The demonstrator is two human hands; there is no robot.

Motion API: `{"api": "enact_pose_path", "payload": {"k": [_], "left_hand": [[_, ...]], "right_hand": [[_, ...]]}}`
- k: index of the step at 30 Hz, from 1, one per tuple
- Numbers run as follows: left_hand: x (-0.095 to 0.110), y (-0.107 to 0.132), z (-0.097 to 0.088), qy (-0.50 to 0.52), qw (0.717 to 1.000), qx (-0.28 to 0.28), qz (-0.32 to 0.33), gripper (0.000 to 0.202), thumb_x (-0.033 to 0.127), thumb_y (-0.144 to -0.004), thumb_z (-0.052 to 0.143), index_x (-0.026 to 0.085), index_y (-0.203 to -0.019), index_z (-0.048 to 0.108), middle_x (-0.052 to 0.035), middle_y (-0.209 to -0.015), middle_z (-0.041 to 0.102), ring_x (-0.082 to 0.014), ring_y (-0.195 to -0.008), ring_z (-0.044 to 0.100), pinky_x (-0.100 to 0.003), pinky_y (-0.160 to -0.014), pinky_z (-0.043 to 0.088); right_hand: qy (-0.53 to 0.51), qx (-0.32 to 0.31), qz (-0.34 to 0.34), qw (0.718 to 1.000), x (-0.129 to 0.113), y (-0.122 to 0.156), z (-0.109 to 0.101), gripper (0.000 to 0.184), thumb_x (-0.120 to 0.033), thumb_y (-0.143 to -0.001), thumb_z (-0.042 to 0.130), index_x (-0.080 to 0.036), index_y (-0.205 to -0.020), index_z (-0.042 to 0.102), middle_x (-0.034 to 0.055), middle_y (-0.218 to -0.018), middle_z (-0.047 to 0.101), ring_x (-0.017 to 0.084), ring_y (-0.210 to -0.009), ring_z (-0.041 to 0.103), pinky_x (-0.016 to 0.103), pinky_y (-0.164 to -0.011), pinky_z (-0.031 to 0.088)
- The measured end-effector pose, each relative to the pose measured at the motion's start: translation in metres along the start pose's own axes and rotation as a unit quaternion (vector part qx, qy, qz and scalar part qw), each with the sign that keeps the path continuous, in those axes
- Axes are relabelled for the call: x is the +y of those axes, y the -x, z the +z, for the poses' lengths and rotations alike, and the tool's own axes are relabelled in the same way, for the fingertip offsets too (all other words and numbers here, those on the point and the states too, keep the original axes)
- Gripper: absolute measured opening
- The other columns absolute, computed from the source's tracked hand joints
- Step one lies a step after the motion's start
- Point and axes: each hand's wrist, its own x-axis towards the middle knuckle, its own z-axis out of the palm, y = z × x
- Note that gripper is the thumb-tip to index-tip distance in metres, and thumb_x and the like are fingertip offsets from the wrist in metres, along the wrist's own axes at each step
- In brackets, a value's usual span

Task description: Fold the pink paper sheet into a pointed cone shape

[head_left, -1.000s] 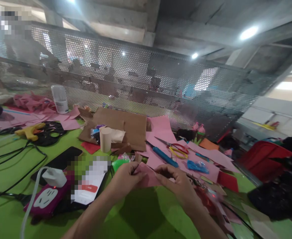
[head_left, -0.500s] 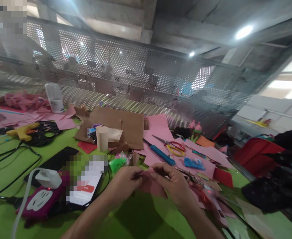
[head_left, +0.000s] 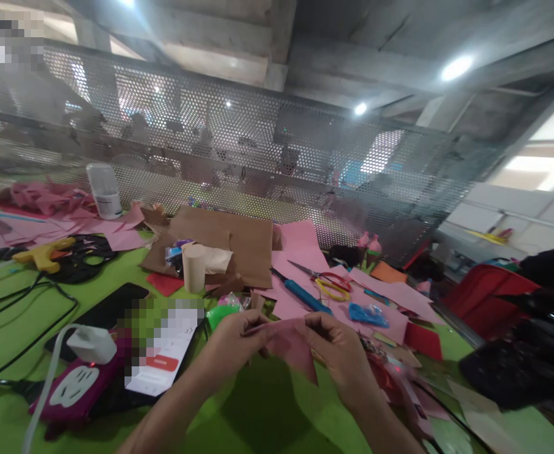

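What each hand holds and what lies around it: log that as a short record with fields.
Left hand: pinches one end of a pink paper piece
Right hand: pinches its other end
Surface: green table
Beyond the hands: blue-handled tool, scissors
Left side: lit phone, purple power strip, white plug
Back: perforated partition

The pink paper (head_left: 290, 340) is partly hidden, and the phone screen (head_left: 170, 354) is partly pixelated.
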Motion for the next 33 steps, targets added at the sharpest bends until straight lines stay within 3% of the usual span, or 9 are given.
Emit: {"api": "enact_pose_path", "payload": {"k": [6, 15, 20, 24, 27, 33], "left_hand": [[0.0023, -0.0019, -0.0035, 0.045, 0.999, 0.013, -0.006, 0.031, 0.044, -0.088, 0.052, 0.015, -0.083, 0.062, -0.0012, -0.064, 0.064, -0.0078, -0.045, 0.046, -0.018, -0.043, 0.037], [0.0016, -0.0004, -0.0032, 0.076, 0.997, 0.018, 0.003, 0.032, 0.045, -0.085, 0.056, 0.015, -0.077, 0.06, -0.0018, -0.06, 0.066, -0.0074, -0.042, 0.044, -0.018, -0.042, 0.034], [0.0044, 0.0005, -0.0038, 0.039, 0.999, 0.03, 0.012, 0.026, 0.039, -0.088, 0.054, 0.016, -0.081, 0.063, -0.0007, -0.061, 0.066, -0.0082, -0.045, 0.045, -0.019, -0.045, 0.034], [0.0041, 0.0028, -0.0023, -0.032, 0.998, 0.034, 0.045, 0.023, 0.033, -0.09, 0.053, 0.017, -0.082, 0.067, 0.0002, -0.065, 0.065, -0.0085, -0.049, 0.047, -0.019, -0.047, 0.035], [0.0017, 0.0032, 0.0001, -0.051, 0.996, 0.03, 0.062, 0.021, 0.031, -0.09, 0.054, 0.017, -0.082, 0.069, 0.0009, -0.065, 0.064, -0.008, -0.049, 0.047, -0.019, -0.047, 0.035], [0.0045, 0.0005, -0.0008, 0.067, 0.997, 0.017, 0.02, 0.025, 0.04, -0.086, 0.06, 0.016, -0.082, 0.06, -0.0007, -0.067, 0.062, -0.0129, -0.06, 0.058, -0.02, -0.049, 0.044]], "right_hand": [[-0.042, 0.027, 0.038, 0.998, -0.0019, -0.0002, -0.0026, 0.036, -0.051, -0.067, 0.077, -0.017, -0.073, 0.068, 0.0012, -0.068, 0.061, 0.014, -0.061, 0.05, 0.024, -0.054, 0.041], [-0.025, 0.035, 0.008, 0.999, -0.0066, 0.0004, -0.0036, 0.037, -0.052, -0.065, 0.077, -0.017, -0.076, 0.069, 0.0033, -0.073, 0.064, 0.017, -0.067, 0.055, 0.027, -0.06, 0.045], [-0.033, 0.027, 0.004, 0.999, -0.0044, 0.0015, -0.0047, 0.035, -0.049, -0.069, 0.077, -0.017, -0.077, 0.067, 0.0026, -0.074, 0.063, 0.016, -0.068, 0.054, 0.025, -0.061, 0.044], [-0.045, -0.022, 0.004, 0.999, -0.0051, 0.003, -0.0029, 0.031, -0.047, -0.073, 0.075, -0.019, -0.086, 0.069, 0.0025, -0.08, 0.065, 0.017, -0.072, 0.056, 0.025, -0.062, 0.044], [-0.025, -0.025, 0.003, 0.999, -0.0033, 0.0036, -0.0015, 0.03, -0.047, -0.074, 0.074, -0.018, -0.079, 0.069, 0.0018, -0.074, 0.063, 0.016, -0.068, 0.054, 0.025, -0.06, 0.041], [-0.01, 0.02, -0.009, 1.0, -0.0004, 0.0022, -0.004, 0.031, -0.049, -0.072, 0.074, -0.019, -0.074, 0.068, 0.0024, -0.073, 0.065, 0.017, -0.067, 0.055, 0.026, -0.06, 0.042]]}}
